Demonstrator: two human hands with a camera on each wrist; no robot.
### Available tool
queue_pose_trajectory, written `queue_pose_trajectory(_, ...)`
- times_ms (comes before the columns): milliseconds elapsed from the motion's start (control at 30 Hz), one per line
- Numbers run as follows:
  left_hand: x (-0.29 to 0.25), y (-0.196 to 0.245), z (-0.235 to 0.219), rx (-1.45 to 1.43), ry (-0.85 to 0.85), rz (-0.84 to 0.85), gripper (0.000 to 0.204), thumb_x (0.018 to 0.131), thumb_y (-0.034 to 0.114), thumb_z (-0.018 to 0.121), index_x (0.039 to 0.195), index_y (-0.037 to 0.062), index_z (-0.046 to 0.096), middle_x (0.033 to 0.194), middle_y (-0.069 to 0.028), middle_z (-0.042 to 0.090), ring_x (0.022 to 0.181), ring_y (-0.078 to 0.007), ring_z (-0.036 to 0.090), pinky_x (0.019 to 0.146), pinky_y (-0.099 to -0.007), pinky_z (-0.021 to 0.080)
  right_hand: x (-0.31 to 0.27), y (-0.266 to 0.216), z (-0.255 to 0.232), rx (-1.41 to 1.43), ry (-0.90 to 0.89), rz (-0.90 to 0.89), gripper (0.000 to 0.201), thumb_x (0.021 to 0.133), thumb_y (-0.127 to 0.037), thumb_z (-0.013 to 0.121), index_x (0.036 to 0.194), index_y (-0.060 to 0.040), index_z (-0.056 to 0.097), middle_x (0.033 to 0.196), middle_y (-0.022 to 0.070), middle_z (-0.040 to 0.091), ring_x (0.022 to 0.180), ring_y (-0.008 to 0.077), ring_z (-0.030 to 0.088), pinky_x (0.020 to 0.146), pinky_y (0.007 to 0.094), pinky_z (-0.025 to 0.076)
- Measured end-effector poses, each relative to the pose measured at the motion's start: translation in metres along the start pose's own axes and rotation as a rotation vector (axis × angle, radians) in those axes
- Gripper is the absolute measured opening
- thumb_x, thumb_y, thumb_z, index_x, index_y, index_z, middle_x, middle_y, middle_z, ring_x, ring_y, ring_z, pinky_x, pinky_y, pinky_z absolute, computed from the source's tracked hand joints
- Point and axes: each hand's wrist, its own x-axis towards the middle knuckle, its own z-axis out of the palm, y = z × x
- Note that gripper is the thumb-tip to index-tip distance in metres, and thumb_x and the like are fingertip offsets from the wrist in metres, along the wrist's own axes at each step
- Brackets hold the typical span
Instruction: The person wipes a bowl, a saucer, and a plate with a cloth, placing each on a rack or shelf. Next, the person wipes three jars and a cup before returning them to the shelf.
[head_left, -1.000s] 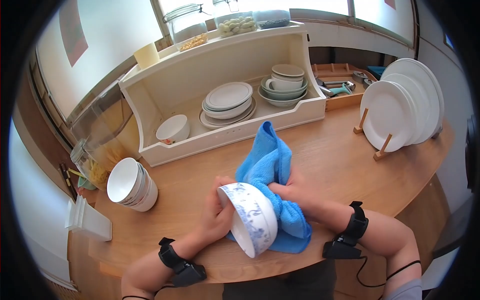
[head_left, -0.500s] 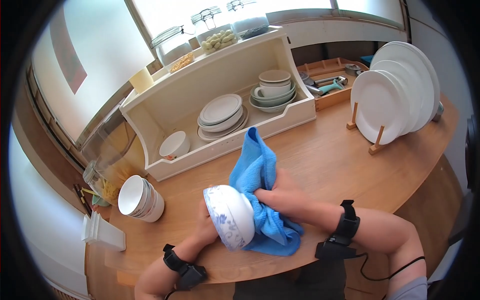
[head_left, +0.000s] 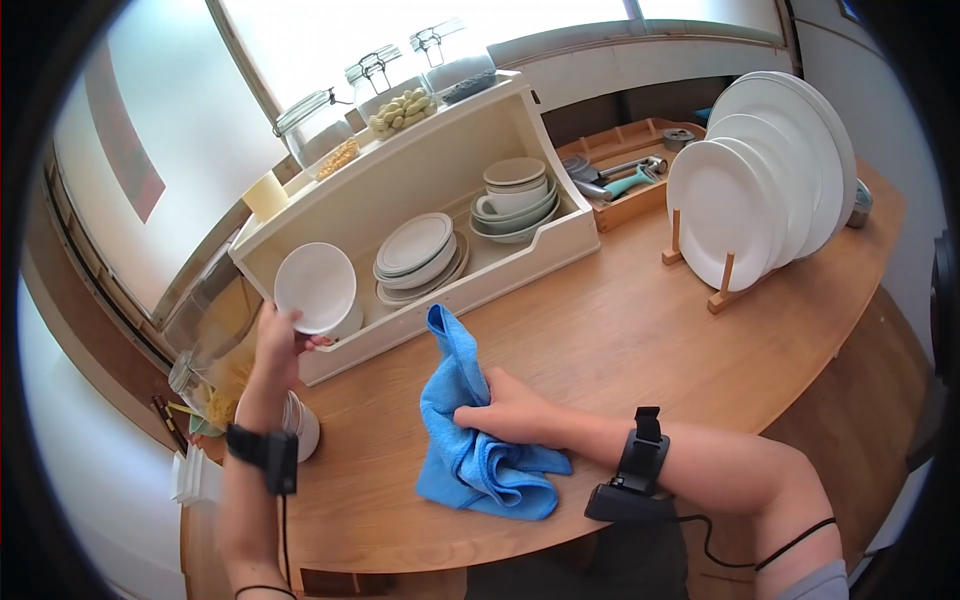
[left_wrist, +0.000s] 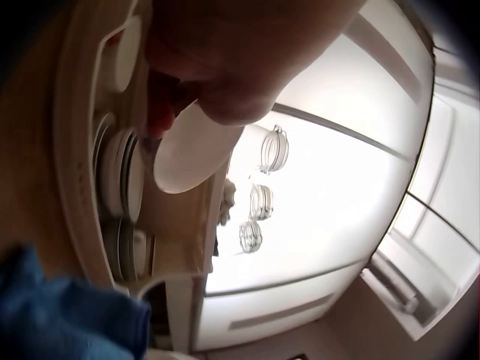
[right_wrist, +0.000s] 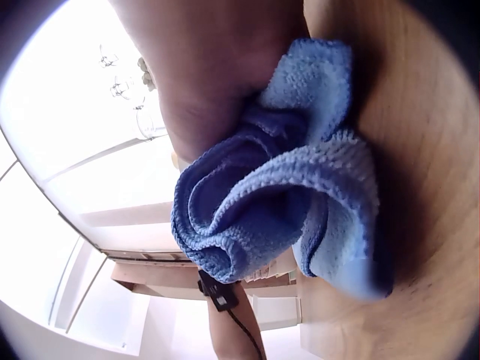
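My left hand (head_left: 277,345) grips a white bowl (head_left: 315,288) by its near side, over the left end of the cream shelf unit (head_left: 430,315). The bowl is tilted, its white inside facing me, and it overlaps another white bowl (head_left: 347,322) standing in the shelf. In the left wrist view the held bowl (left_wrist: 193,154) hangs below the fingers. My right hand (head_left: 510,405) grips a bunched blue cloth (head_left: 450,440) above the front of the table. Folds of the cloth (right_wrist: 277,195) fill the right wrist view and hide the fingertips.
Stacked plates (head_left: 415,245) and a pile of bowls with a cup (head_left: 515,205) sit in the shelf unit. Glass jars (head_left: 400,100) line its top. White plates (head_left: 730,215) stand in a wooden rack at right. A bowl stack (head_left: 305,430) is partly behind my left forearm.
My left hand has carried the bowl from beside the cloth up and left to the shelf unit. The right hand keeps the cloth, now apart from the bowl. The head view has shifted.
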Motion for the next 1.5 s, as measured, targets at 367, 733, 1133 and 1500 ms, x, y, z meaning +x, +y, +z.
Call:
queue_pose_trajectory(367, 0.106, -0.023, -0.041, 0.446, 0.042, -0.186, 0.03, 0.081, 0.003, 0.043, 0.108, -0.0086, 0.048, 0.086, -0.0161, 0.056, 0.053, -0.0238, 0.061, 0.045, -0.0303, 0.053, 0.002, 0.007, 0.002, 0.027, -0.005, -0.033, 0.029, 0.073, -0.023, 0.063, 0.087, 0.0026, 0.062, 0.08, 0.0144, 0.065, 0.076, 0.0225, 0.062, 0.071, 0.0344, 0.049)
queue_pose_trajectory(733, 0.137, -0.069, -0.047, 0.462, 0.11, -0.242, 0.026, 0.084, -0.001, 0.037, 0.106, -0.0127, 0.047, 0.086, -0.0255, 0.06, 0.06, -0.0354, 0.064, 0.043, -0.0356, 0.055, 0.008, 0.018, 0.009, 0.027, 0.029, -0.153, 0.034, 0.073, -0.026, 0.062, 0.092, 0.002, 0.063, 0.088, 0.022, 0.066, 0.086, 0.0351, 0.064, 0.078, 0.0402, 0.049)
queue_pose_trajectory(1133, 0.282, -0.207, -0.14, 1.285, 0.094, 0.351, 0.025, 0.084, -0.006, 0.038, 0.105, -0.0083, 0.053, 0.078, -0.026, 0.064, 0.065, -0.0386, 0.067, 0.034, -0.041, 0.049, 0.006, 0.013, 0.004, -0.027, 0.033, -0.125, 0.038, 0.072, -0.026, 0.062, 0.092, 0.006, 0.061, 0.088, 0.0259, 0.065, 0.088, 0.0369, 0.063, 0.08, 0.0406, 0.049)
queue_pose_trajectory(1500, 0.195, -0.137, -0.06, 1.208, -0.049, -0.167, 0.015, 0.082, 0.001, 0.051, 0.077, -0.0061, 0.064, 0.07, -0.0214, 0.066, 0.06, -0.0279, 0.069, 0.048, -0.0385, 0.052, 0.004, 0.008, 0.001, 0.006, -0.049, -0.068, 0.028, 0.075, -0.017, 0.063, 0.096, 0.0019, 0.061, 0.086, 0.011, 0.065, 0.081, 0.0181, 0.061, 0.075, 0.0313, 0.049)
